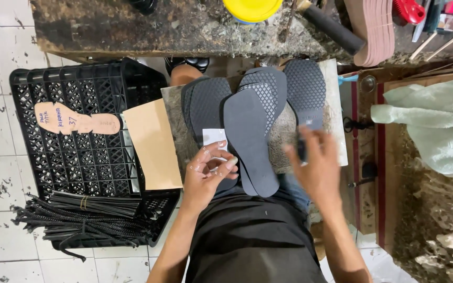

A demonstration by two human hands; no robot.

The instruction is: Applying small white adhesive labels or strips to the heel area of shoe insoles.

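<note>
From the head camera, looking down over the person's lap, a stone-like slab (289,131) lies across the knees as a work surface, and several dark shoe soles (252,136) fan out on it, toes toward the far edge, overlapped so each can be picked off in turn. The left hand (205,175) sits at the slab's near-left corner, thumb and fingers pinched on a small white paper slip (214,137) that rests on the leftmost sole, a fingertip grip suited to thin paper. The right hand (315,165) is blurred near the slab's near-right edge, fingers spread and loosely curled around what seems a small dark object by the rightmost sole; whether it truly grips it I cannot tell. The two hands are well apart, one on each side of the long middle sole. A tan card sheet (153,144) leans off the slab's left edge onto a black plastic crate (79,152) on the tiled floor; a sole-shaped paper pattern (74,121) lies flat on the crate, and a bundle of black straps (79,220) rests along its near edge. Beyond the slab's far edge runs a grimy table (174,26) bearing a yellow lid (251,9). A pale green cloth (436,123) lies to the right.
</note>
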